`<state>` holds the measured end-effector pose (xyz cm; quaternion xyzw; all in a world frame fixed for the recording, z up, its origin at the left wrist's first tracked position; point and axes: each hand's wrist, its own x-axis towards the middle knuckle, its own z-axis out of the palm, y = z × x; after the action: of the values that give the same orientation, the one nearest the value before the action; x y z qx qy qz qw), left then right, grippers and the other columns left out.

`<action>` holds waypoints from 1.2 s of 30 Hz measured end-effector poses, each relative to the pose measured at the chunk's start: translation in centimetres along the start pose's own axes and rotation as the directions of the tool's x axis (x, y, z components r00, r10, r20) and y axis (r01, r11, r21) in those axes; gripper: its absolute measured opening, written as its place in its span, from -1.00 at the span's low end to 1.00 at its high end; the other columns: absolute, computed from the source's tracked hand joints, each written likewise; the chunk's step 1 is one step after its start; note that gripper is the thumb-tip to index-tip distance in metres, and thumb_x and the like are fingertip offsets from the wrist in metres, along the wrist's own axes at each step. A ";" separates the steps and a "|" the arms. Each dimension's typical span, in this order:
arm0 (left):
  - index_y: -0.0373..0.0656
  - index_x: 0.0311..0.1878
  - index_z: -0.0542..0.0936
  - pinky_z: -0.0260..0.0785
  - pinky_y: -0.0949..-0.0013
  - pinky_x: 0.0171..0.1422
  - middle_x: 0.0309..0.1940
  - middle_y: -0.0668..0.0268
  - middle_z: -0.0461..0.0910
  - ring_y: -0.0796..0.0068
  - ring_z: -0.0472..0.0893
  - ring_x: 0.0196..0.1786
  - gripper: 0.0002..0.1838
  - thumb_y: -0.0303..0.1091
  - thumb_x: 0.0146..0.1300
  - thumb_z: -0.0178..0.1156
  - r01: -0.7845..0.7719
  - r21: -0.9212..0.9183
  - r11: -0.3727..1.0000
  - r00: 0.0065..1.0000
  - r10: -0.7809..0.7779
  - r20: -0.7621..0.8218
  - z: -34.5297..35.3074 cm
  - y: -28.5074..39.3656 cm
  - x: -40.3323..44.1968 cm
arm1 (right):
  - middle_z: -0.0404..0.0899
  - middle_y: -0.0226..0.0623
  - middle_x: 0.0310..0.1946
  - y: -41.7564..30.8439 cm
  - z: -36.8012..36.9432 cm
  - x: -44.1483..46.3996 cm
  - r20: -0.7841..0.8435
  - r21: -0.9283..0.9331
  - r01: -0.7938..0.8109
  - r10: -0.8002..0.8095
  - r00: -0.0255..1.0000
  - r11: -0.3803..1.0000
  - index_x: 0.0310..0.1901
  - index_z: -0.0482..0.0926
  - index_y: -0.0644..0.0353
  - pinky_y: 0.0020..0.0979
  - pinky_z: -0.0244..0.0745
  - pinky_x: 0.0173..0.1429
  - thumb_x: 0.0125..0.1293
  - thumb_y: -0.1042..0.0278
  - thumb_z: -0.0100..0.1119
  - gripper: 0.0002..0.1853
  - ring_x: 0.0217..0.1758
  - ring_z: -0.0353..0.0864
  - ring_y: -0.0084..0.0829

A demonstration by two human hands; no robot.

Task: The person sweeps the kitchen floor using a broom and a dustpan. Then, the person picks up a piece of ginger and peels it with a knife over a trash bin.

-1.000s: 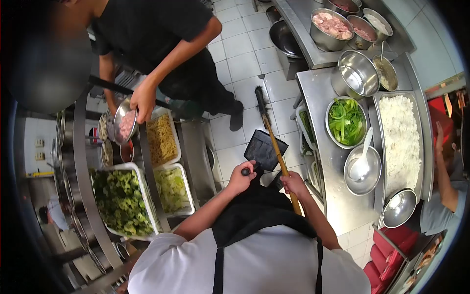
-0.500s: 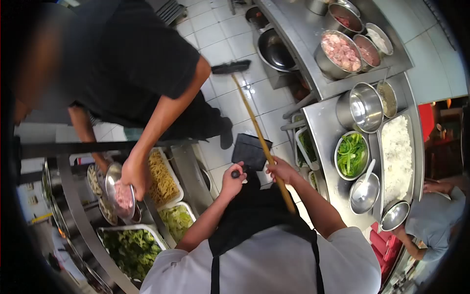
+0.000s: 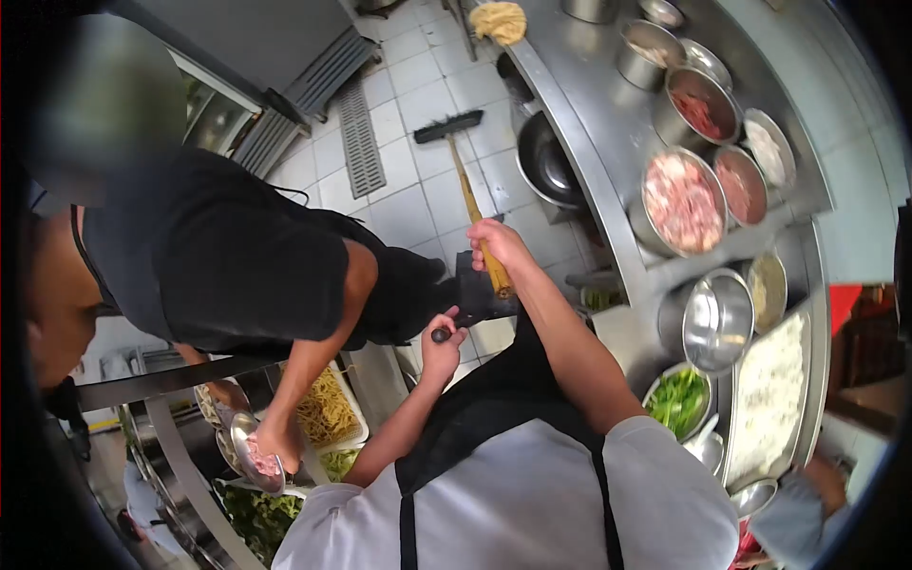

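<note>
My left hand (image 3: 443, 350) is closed round the dark handle of a black dustpan (image 3: 483, 285), whose pan is low over the tiled floor, partly hidden by my arms. My right hand (image 3: 498, 243) grips the wooden shaft of a broom (image 3: 465, 180) near its top end. The broom's black bristle head (image 3: 448, 126) rests on the floor tiles, farther out than the dustpan and apart from it.
At the left a co-worker (image 3: 237, 247) in black holds a bowl of meat (image 3: 258, 456) above noodles (image 3: 328, 408) and greens. Along the right runs a steel counter (image 3: 608, 114) with pots of meat, vegetables and rice. A floor drain (image 3: 359, 138) lies ahead; another person (image 3: 793, 513) is at lower right.
My right hand has moved forward with the broom, its head now farther out on the floor. My left hand keeps the dustpan. The view has shifted forward, showing more floor and counter.
</note>
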<state>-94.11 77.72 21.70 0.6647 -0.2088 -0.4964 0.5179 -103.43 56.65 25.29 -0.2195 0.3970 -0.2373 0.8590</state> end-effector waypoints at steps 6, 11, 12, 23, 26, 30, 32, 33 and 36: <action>-0.14 -0.47 0.34 0.28 0.29 0.27 0.19 -0.02 0.47 0.26 0.47 0.24 -0.74 -0.72 0.04 0.18 -0.118 0.084 0.989 0.992 0.120 -0.027 2.5 7.7 4.5 | 0.31 -0.45 -0.54 -8.1 6.2 6.8 0.009 0.122 -0.098 0.098 0.995 0.988 -0.26 0.39 0.10 -0.45 0.28 -0.50 0.22 0.39 0.18 -0.86 -0.58 0.31 -0.54; -0.14 -0.47 0.33 0.28 0.30 0.26 0.20 0.02 0.48 0.28 0.46 0.27 -0.75 -0.69 0.07 0.19 -0.200 0.244 0.949 0.980 0.196 0.041 2.0 12.8 7.1 | 0.39 -0.49 -0.48 -11.7 13.9 12.1 0.117 0.244 -0.059 0.031 0.993 0.968 -0.23 0.44 0.04 -0.42 0.34 -0.39 0.20 0.49 0.23 -0.82 -0.51 0.38 -0.56; -0.15 -0.47 0.33 0.28 0.31 0.26 0.21 0.04 0.48 0.30 0.47 0.26 -0.75 -0.68 0.07 0.19 -0.214 0.265 0.940 0.977 0.207 0.056 1.9 13.3 7.7 | 0.41 -0.48 -0.47 -12.4 15.5 13.3 0.127 0.235 -0.067 0.038 0.991 0.970 -0.29 0.42 0.05 -0.40 0.34 -0.43 0.24 0.38 0.21 -0.87 -0.52 0.38 -0.55; -0.16 -0.47 0.35 0.36 0.35 0.04 0.19 0.05 0.51 0.35 0.55 0.13 -0.76 -0.67 0.05 0.22 -0.287 0.213 0.934 0.949 0.307 -0.067 -3.4 18.3 15.8 | 0.48 -0.22 -0.67 -26.4 25.8 30.3 0.315 -0.042 0.768 -0.721 0.618 0.640 -0.10 0.18 0.15 -0.48 0.40 -0.73 0.35 -0.29 -0.05 -0.43 -0.76 0.47 -0.44; -0.15 -0.46 0.37 0.35 0.33 0.07 0.16 0.02 0.52 0.26 0.54 0.20 -0.80 -0.62 0.08 0.20 -0.316 0.170 0.933 0.925 0.343 -0.164 -5.3 18.7 17.6 | 0.38 -0.37 -0.70 -28.5 27.8 34.5 0.188 -0.272 0.652 -0.626 0.757 0.708 -0.10 0.27 0.17 -0.46 0.34 -0.73 0.38 0.03 0.14 -0.61 -0.76 0.41 -0.52; -0.15 -0.46 0.39 0.33 0.32 0.12 0.10 0.02 0.55 0.24 0.50 0.25 -0.83 -0.59 0.10 0.18 -0.293 0.106 0.950 0.913 0.311 -0.264 -7.7 19.5 20.1 | 0.37 -0.44 -0.68 -28.3 24.1 44.7 0.120 -0.479 0.410 -0.404 0.907 0.776 0.10 0.43 0.14 -0.45 0.36 -0.67 0.36 -0.01 0.15 -0.55 -0.72 0.38 -0.54; -0.15 -0.44 0.41 0.34 0.33 0.12 0.11 0.02 0.55 0.25 0.51 0.22 -0.85 -0.58 0.10 0.19 -0.267 0.105 0.958 0.907 0.286 -0.310 -7.7 20.1 21.6 | 0.35 -0.41 -0.69 -29.0 22.0 47.4 0.066 -0.616 0.262 -0.283 0.957 0.743 0.09 0.40 0.14 -0.47 0.35 -0.67 0.36 -0.04 0.14 -0.53 -0.73 0.35 -0.54; -0.15 -0.43 0.42 0.35 0.33 0.11 0.15 0.02 0.52 0.26 0.54 0.18 -0.85 -0.59 0.09 0.21 -0.251 0.101 0.963 0.902 0.270 -0.336 -8.0 20.0 22.6 | 0.35 -0.39 -0.69 -29.3 21.1 49.1 0.096 -0.641 0.261 -0.262 0.960 0.722 0.07 0.39 0.14 -0.46 0.35 -0.68 0.35 -0.05 0.15 -0.53 -0.73 0.34 -0.53; -0.16 -0.42 0.43 0.34 0.30 0.12 0.03 0.02 0.58 0.18 0.51 0.22 -0.85 -0.59 0.06 0.20 -0.169 0.076 0.983 0.869 0.185 -0.458 -8.7 21.6 26.9 | 0.35 -0.37 -0.71 -31.9 22.8 53.4 0.007 -0.749 0.186 -0.274 0.962 0.635 0.04 0.40 0.09 -0.49 0.30 -0.74 0.35 -0.11 0.10 -0.54 -0.78 0.33 -0.54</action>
<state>-70.07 52.49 28.81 0.7505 -0.1475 -0.2704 0.5846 -62.36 4.61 25.92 -0.5861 0.4731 -0.1737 0.6344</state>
